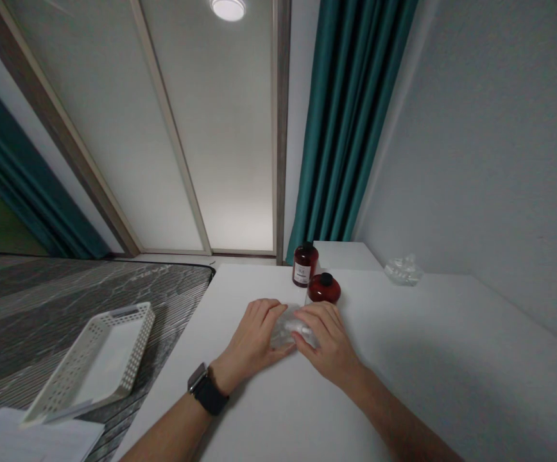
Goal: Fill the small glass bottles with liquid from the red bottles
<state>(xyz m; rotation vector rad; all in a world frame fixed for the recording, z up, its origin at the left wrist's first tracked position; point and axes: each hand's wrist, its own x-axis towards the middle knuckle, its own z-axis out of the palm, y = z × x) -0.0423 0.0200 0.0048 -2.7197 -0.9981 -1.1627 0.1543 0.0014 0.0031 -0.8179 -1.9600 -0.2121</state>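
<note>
Between my two hands on the white table is a clear, see-through object, glass or plastic; its exact kind I cannot make out. My left hand, with a dark watch at the wrist, curls round its left side. My right hand closes over its right side, thumb and fingers bent, hiding part of it. Just beyond my right hand stands a dark red bottle with a black cap, its lower part hidden. Behind it is another dark red-brown bottle with a white label.
A clear faceted glass-like object sits at the table's back right. A white box-like block stands behind the bottles. On the striped surface at left are a white perforated basket and white sheets. A grey wall borders the right.
</note>
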